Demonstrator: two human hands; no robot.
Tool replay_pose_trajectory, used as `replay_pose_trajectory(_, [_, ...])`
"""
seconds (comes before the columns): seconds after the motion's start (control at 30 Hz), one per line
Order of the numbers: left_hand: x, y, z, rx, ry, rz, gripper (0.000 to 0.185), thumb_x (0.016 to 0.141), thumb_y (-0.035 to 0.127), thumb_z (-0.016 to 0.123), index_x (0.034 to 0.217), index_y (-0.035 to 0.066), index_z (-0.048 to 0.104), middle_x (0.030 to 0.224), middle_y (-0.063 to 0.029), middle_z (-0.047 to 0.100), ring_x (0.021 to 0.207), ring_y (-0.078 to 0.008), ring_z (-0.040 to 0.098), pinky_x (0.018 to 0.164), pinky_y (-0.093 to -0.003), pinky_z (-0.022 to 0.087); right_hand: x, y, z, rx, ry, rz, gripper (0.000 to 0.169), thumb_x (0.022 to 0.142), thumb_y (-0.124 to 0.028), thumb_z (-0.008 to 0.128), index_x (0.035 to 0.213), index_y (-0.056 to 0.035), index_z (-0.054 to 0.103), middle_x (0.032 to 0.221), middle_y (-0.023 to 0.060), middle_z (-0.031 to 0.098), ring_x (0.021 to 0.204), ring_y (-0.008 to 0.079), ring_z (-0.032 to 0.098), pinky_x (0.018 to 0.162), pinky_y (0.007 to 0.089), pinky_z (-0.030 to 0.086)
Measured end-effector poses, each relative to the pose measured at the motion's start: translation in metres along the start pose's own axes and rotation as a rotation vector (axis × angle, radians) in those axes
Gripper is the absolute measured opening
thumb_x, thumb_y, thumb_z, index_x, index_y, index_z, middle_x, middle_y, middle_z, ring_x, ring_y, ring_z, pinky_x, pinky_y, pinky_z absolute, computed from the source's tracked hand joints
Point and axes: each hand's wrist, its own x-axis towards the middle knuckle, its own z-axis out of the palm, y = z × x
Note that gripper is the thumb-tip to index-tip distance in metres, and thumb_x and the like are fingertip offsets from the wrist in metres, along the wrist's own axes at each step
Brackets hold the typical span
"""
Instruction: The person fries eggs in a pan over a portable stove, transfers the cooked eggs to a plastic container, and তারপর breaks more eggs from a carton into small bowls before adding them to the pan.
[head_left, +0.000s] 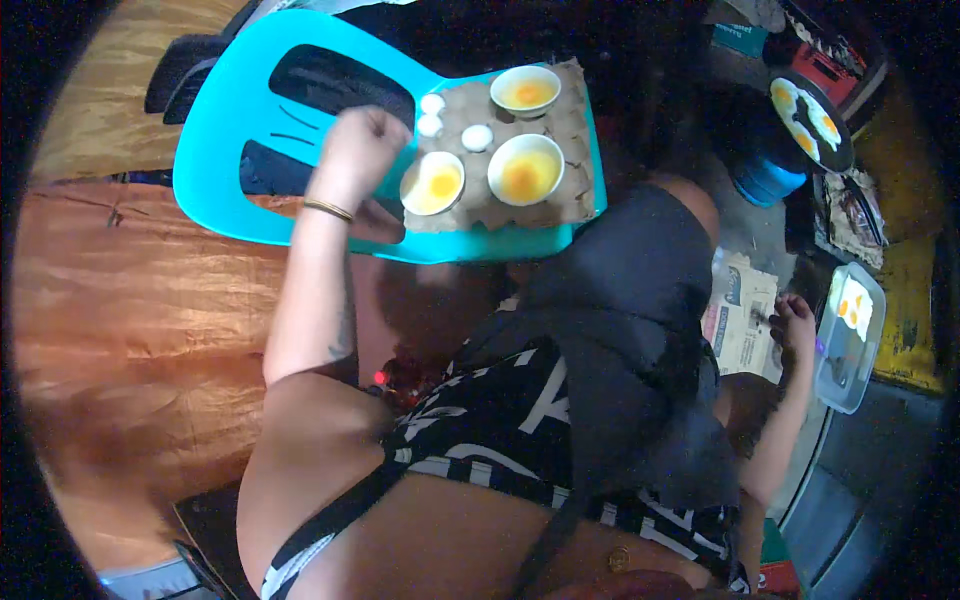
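My left hand (365, 146), fingers curled, hovers over the turquoise plastic chair (217, 161) near its backrest; whether anything is between its fingers cannot be told. On the chair's seat lies a cardboard egg tray (469, 184). It bears three white bowls of raw egg: a near-left bowl (433, 183), a near-right bowl (526, 170) and a far bowl (525, 91). Beside them sit a white egg (477, 138) and two more at the tray's left edge (431, 115). My right hand (795, 319) is low at the right, next to a clear plastic container (829, 375) with fried eggs (854, 309); its grip is unclear.
A dark frying pan (848, 154) with several fried eggs is at the upper right, above a blue object (771, 180). A printed carton (742, 319) lies left of my right hand. Shiny orange fabric (150, 300) spreads along the left.
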Motion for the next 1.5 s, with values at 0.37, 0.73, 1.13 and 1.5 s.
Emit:
replay_pose_trajectory(0.37, [-0.003, -0.011, 0.042, 0.457, -0.113, -0.057, 0.020, 0.073, 0.024, 0.073, 0.080, 0.005, 0.072, 0.086, -0.0197, 0.067, 0.084, -0.0365, 0.065, 0.079, -0.0440, 0.051, 0.001, 0.004, 0.005, -0.043, -0.032, 0.008, 0.010, 0.087, -0.023, 0.067, 0.090, -0.0179, 0.059, 0.075, -0.0071, 0.056, 0.061, 0.0072, 0.051, 0.047, 0.0218, 0.035])
replay_pose_trajectory(0.73, [-0.005, 0.048, 0.060, 0.137, 0.171, 0.273, 0.020, 0.075, 0.023, 0.069, 0.071, 0.004, 0.067, 0.084, -0.0202, 0.064, 0.084, -0.0375, 0.061, 0.077, -0.0464, 0.048, 0.009, 0.018, -0.015, -0.087, -0.060, 0.008, 0.022, 0.086, -0.027, 0.069, 0.101, -0.0135, 0.061, 0.086, -0.0013, 0.062, 0.071, 0.0123, 0.060, 0.055, 0.0278, 0.045])
replay_pose_trajectory(1.13, [-0.006, 0.090, 0.073, 0.290, -0.129, 0.273, 0.017, 0.080, 0.017, 0.066, 0.094, 0.007, 0.068, 0.091, -0.0176, 0.067, 0.084, -0.0377, 0.064, 0.075, -0.0439, 0.052, -0.011, 0.008, -0.014, -0.163, 0.047, -0.107, 0.034, 0.080, -0.024, 0.074, 0.102, -0.0008, 0.062, 0.076, 0.0077, 0.064, 0.063, 0.0144, 0.057, 0.055, 0.0297, 0.046])
replay_pose_trajectory(1.5, [0.056, 0.171, 0.065, 0.195, 0.286, 0.630, 0.033, 0.076, 0.005, 0.065, 0.108, 0.011, 0.057, 0.118, -0.0139, 0.057, 0.106, -0.0372, 0.055, 0.086, -0.0447, 0.046, -0.006, 0.024, -0.018, -0.343, 0.165, -0.235, 0.036, 0.079, -0.025, 0.074, 0.104, -0.0012, 0.063, 0.090, 0.0129, 0.068, 0.082, 0.0181, 0.064, 0.077, 0.0315, 0.051])
